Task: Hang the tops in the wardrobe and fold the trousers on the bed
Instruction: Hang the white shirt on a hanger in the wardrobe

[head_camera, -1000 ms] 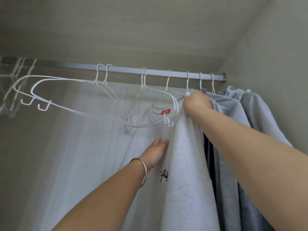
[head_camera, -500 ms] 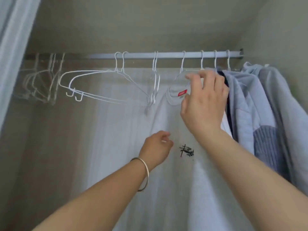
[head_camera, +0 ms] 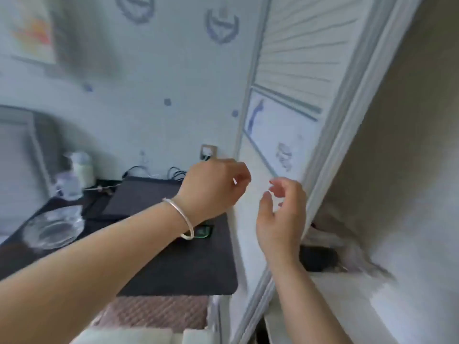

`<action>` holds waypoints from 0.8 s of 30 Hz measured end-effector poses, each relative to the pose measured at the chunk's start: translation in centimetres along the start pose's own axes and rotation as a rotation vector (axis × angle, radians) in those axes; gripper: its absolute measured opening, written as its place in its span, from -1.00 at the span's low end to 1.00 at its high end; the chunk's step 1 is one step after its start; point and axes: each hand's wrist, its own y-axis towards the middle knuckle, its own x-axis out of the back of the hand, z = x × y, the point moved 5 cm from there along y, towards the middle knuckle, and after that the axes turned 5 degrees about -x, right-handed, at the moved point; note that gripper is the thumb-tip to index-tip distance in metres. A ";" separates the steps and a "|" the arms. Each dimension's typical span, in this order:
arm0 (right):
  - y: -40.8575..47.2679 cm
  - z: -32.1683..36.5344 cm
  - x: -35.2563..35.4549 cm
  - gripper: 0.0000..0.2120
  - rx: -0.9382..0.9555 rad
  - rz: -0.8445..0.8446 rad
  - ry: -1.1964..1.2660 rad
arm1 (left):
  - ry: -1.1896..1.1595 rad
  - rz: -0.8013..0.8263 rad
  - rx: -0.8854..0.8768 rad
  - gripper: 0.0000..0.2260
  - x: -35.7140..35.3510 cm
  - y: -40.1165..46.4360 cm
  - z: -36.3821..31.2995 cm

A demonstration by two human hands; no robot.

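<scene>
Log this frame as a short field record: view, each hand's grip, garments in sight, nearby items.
view: blurred, turned to the wardrobe door and a dark table
left hand: fingers curled, grip empty as far as visible, bracelet on wrist
right hand: loosely curled, no grip
garments: none clearly in view
table items: glass bowl, bottles, cables
</scene>
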 end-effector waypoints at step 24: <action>-67.8 41.3 -31.7 -0.88 0.033 1.988 0.171 | 0.424 -0.176 1.815 -0.86 33.0 -85.7 18.8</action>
